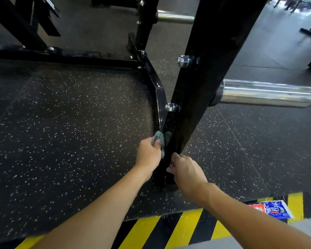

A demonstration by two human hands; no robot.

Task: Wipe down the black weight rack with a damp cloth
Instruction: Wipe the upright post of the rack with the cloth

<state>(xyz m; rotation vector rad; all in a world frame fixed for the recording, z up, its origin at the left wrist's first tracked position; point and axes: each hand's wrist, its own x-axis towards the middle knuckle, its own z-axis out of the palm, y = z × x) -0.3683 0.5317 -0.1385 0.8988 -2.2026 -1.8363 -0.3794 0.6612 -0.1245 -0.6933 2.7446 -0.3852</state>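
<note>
Speckled floor; left hand fingers pinch cloth against rack.

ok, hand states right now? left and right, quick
Left hand: grips the cloth, held against the rack.
Right hand: fingers curled on the rack, low down.

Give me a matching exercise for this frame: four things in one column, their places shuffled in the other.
Things
1 cloth
2 steel peg
3 packet
4 right hand

Places
A lying on the striped floor edge
B gripping the foot of the rack
C held in the left hand, against the rack
D sticking out sideways from the rack

Pairs: 1-C, 2-D, 3-A, 4-B
</note>
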